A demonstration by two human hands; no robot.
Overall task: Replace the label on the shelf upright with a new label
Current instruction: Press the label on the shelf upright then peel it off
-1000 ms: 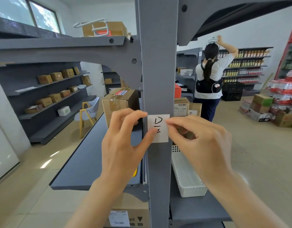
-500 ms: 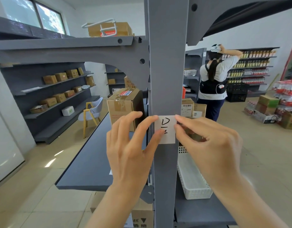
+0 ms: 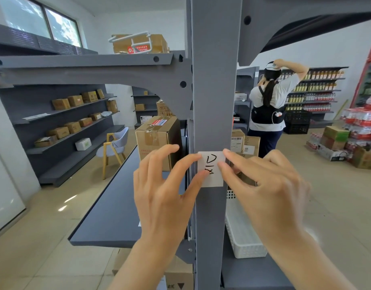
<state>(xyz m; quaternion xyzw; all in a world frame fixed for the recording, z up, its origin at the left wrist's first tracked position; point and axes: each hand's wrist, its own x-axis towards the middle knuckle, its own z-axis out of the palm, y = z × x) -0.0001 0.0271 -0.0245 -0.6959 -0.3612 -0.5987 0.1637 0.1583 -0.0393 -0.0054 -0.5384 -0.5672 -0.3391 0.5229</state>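
a white label (image 3: 211,168) with black handwriting lies flat on the front face of the grey shelf upright (image 3: 213,101), about halfway up the frame. the left hand (image 3: 165,197) has its fingers spread loosely, closed on nothing, with thumb and forefinger tips pressing the label's left edge. the right hand (image 3: 266,185) is likewise loose and open, its thumb and forefinger tips touching the label's right edge. behind the upright, a cardboard box (image 3: 157,139) sits on the left shelf and a white basket (image 3: 243,235) on the right.
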